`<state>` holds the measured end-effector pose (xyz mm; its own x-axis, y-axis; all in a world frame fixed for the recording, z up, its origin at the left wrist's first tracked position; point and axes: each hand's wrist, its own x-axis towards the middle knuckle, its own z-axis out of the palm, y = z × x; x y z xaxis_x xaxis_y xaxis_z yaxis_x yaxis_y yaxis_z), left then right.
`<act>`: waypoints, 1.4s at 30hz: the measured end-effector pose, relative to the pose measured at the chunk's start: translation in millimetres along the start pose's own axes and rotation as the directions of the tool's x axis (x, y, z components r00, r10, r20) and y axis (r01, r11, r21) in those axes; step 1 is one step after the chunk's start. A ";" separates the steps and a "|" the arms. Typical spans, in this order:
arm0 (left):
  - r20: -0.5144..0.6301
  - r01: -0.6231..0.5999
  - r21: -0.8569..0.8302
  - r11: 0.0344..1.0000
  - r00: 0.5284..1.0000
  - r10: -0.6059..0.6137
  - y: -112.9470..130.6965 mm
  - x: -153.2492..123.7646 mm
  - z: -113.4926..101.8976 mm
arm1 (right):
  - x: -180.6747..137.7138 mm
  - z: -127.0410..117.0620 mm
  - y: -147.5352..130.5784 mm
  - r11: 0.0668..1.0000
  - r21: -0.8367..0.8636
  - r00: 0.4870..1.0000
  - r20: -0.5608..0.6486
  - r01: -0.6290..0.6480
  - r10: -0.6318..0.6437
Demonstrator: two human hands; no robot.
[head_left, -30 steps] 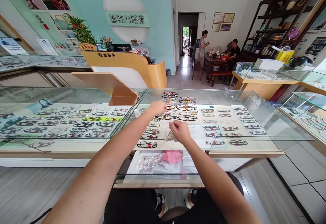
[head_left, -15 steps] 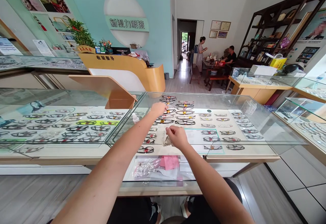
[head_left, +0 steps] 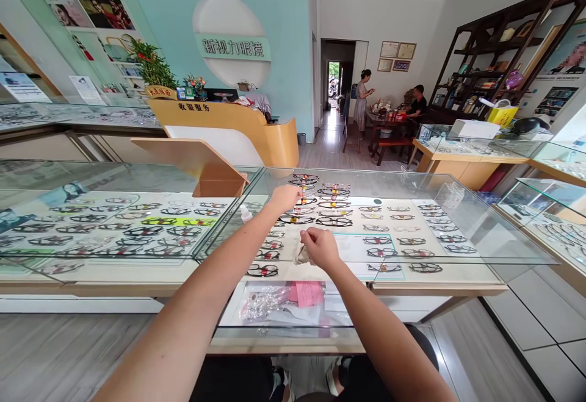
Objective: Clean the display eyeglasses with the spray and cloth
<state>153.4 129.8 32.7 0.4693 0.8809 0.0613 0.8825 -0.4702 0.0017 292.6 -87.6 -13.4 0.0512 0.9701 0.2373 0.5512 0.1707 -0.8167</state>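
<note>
One pale cloth [head_left: 301, 256] below right grip [head_left: 321, 247], in its pinch; left grip's [head_left: 285, 199] hold unclear

Left hand [head_left: 286, 198], right hand [head_left: 321, 247]: one each. Cloth [head_left: 301, 257]: one. Glasses [head_left: 334, 221]: dozens, exact count unclear. Slanted board [head_left: 183, 153]: one. Background people [head_left: 361, 98]: two. Wall frames [head_left: 389, 49]: four. Yellow bag [head_left: 502, 114]: one. Waste bin [head_left: 301, 139]: one.

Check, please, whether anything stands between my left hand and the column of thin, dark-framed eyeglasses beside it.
Nothing visible does: the left hand is close beside the eyeglasses, though contact is unclear. The right hand, holding a crumpled beige cloth, is nearer the wearer.
</note>
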 end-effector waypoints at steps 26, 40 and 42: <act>-0.028 -0.322 0.040 0.946 0.946 0.323 38.4 -100.3 -95.9 | 18.2 -24.0 23.3 0.955 -0.219 0.875 -0.399 0.199 -0.274; -0.021 -0.287 0.035 0.957 0.957 0.288 40.7 -124.9 -101.8 | 12.6 -26.5 19.7 0.900 -0.340 0.841 -0.371 0.272 -0.394; -0.020 -0.293 0.020 0.956 0.956 0.293 41.0 -124.8 -99.8 | 12.7 -26.4 20.7 0.897 -0.347 0.841 -0.365 0.274 -0.399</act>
<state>128.1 -4.8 124.7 0.7069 0.7030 0.0787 0.7067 -0.7066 -0.0360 326.6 -76.3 -13.4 0.1277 0.6849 0.7174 0.7974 0.3593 -0.4849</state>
